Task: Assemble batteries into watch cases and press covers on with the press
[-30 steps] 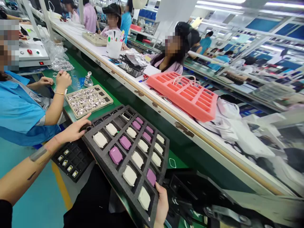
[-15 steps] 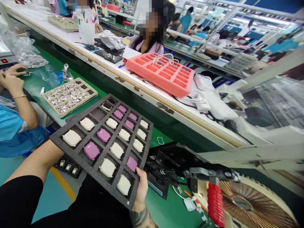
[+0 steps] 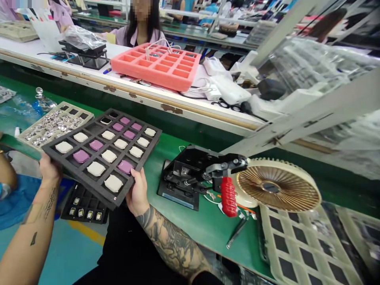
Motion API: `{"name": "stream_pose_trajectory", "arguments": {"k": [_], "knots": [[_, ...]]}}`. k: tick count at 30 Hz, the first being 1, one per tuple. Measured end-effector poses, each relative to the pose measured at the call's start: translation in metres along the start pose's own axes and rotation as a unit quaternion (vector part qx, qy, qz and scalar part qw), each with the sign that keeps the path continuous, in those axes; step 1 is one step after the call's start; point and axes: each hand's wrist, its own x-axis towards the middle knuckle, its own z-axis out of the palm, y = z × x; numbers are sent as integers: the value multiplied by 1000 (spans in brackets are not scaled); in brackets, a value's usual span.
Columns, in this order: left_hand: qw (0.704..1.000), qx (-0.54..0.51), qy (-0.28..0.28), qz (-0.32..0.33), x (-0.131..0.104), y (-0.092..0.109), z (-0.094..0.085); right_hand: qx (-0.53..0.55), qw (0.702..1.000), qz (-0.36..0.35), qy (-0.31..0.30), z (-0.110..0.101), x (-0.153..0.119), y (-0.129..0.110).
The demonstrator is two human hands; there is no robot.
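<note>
A dark grey foam tray (image 3: 102, 194) is held tilted above the near side of the green bench. My left hand (image 3: 50, 166) grips its left corner, fingers partly hidden beneath. At the right corner my right hand (image 3: 138, 190) clasps the edge, thumb on top beside a purple watch case (image 3: 126, 166). Compartments hold several white watch cases (image 3: 113, 183) and purple ones. Two cells at the far corner hold dark pieces, one a black-faced watch case (image 3: 105, 120) with a pale rim. What lies directly under the tray is hidden.
Right of the tray stands a black toggle press (image 3: 187, 170) with a red handle (image 3: 228, 197). Beyond it are a fan (image 3: 279, 186) and a beige divided tray (image 3: 274, 257). A beige parts tray (image 3: 56, 122) lies left. A coral foam tray (image 3: 154, 69) sits on the raised shelf; a co-worker sits behind.
My view has swung right. The foam tray has come down flatter over the bench, with both hands still on it. My left hand, hidden before, now shows at its corner.
</note>
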Motion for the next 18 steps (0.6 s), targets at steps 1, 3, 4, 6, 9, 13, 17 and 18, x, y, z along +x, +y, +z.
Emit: {"name": "stream_pose_trajectory", "arguments": {"k": [1,3,4,6,9,13,17,18], "knots": [[1000,-17,19,0,-2,-7,2,-16,1000,0,-2,-2,0,0],[997,-45,55,9,-7,-20,5,-65,998,2,-21,-10,-4,-4],[996,-50,69,16,-10,-25,5,-96,994,11,-42,-15,-8,-9],[995,-40,93,28,-13,-33,3,-164,979,54,-108,-32,-20,-23],[993,0,115,23,-12,-39,0,-281,943,83,-161,-70,-47,-42],[988,60,145,-4,-14,-44,6,-434,893,-37,-111,-119,-83,-40],[979,117,164,-9,-45,-42,30,-481,867,-67,-114,-116,-81,-31],[978,129,163,-4,-57,-38,35,-489,863,-86,-95,-110,-74,-32]]}}
